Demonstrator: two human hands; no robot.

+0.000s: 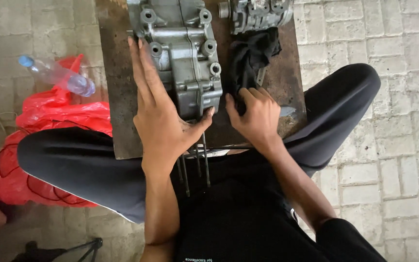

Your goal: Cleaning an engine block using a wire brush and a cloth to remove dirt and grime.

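Pale brick paving fills the frame, seen from above. At top centre a small, worn brown tabletop sits between the seated person's bent knees, close enough to work on. One grey metal engine casing lies on it, long studs pointing toward the lap. The left hand lies flat and open against the casing's left side, thumb hooked under its near end, apparently steadying it. Just right of it, the right hand is closed around one black rag, bunched as if for wiping. A second metal engine part sits at the top edge. At left lie one red plastic bag and one clear water bottle.
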